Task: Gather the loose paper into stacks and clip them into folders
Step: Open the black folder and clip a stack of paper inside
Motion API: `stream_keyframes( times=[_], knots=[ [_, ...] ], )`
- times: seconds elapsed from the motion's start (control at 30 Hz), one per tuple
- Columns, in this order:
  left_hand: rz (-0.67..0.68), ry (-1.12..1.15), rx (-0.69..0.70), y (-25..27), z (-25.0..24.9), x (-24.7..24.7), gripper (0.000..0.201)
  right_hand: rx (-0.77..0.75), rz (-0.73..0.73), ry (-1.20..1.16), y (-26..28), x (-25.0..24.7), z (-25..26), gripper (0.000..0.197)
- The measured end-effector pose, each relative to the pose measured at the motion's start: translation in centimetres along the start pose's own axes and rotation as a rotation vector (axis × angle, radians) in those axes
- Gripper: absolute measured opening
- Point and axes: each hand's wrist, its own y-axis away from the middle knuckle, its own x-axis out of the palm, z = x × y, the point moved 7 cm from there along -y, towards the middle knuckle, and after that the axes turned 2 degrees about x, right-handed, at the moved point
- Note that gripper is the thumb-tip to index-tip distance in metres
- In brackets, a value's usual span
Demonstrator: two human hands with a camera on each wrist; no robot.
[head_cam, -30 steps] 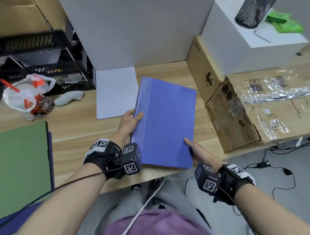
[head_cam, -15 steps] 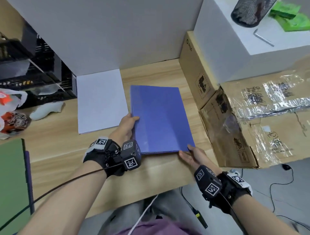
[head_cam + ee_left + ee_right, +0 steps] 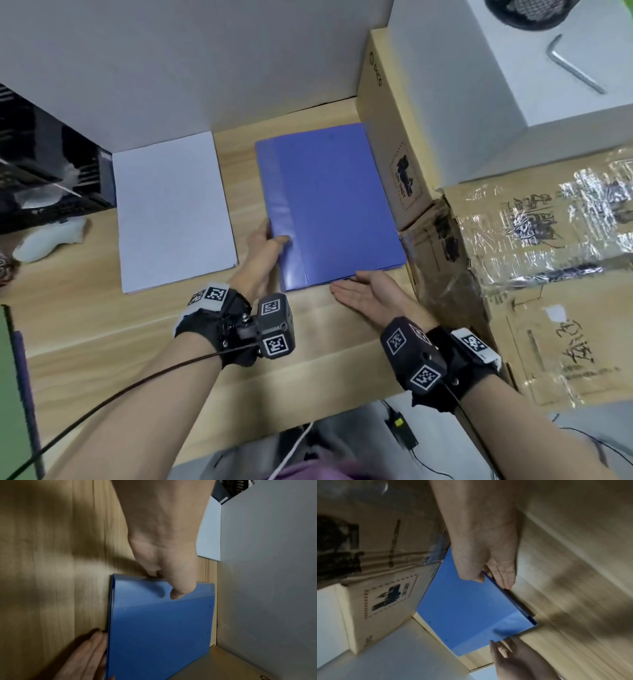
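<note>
A closed blue folder lies flat on the wooden desk, its right edge close to a cardboard box. My left hand pinches the folder's left spine edge, thumb on the cover and fingers tucked under the edge. My right hand lies palm-up at the near edge, its straight fingers pressed along that edge and its thumb over the cover. A stack of white paper lies on the desk just left of the folder, apart from both hands.
Cardboard boxes wall in the desk's right side, with a white box and a hex key on top. A grey panel stands behind. Black trays and a green folder are at the left.
The blue folder has slid away from the desk's front edge toward the back panel, beside the cardboard box. My right hand has flattened against its near edge; my left keeps hold of the spine.
</note>
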Motion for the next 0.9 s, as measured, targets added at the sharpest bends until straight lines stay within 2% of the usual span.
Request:
stream_keyframes(
  times=[0.07,0.2,0.27,0.37,0.5,0.6,0.7,0.77,0.9],
  knots=[
    [-0.009,0.014,0.004,-0.1,-0.1,0.0,0.044,0.005,-0.015,0.033,-0.6,0.3,0.6,0.031],
    [-0.013,0.000,-0.003,-0.8,-0.2,-0.7,0.057,-0.057,-0.008,0.033,-1.7,1.7,2.0,0.023],
    [-0.001,-0.046,0.001,-1.1,0.0,-1.1,0.063,-0.095,-0.016,0.033,-2.2,2.3,2.4,0.025],
    [0.003,-0.127,0.014,-1.1,0.7,-1.5,0.060,-0.144,-0.017,0.044,-2.8,3.1,2.7,0.031],
    [0.057,-0.127,-0.002,-0.4,1.6,-2.0,0.057,-0.177,-0.040,0.077,-2.9,3.0,2.5,0.046],
    [0.119,-0.045,-0.059,0.4,2.4,-3.2,0.044,-0.163,-0.052,0.162,-2.3,2.6,1.9,0.038],
    [0.143,0.002,-0.150,2.1,3.4,-6.5,0.036,-0.098,-0.060,0.284,-1.5,3.3,-0.3,0.030],
    [0.140,0.033,-0.146,3.2,4.2,-9.7,0.036,-0.085,-0.070,0.364,-1.4,4.6,-2.4,0.027],
    [-0.006,0.090,-0.116,6.3,6.4,-19.6,0.032,-0.093,-0.068,0.594,-1.3,10.0,-8.0,0.015]
  ],
)
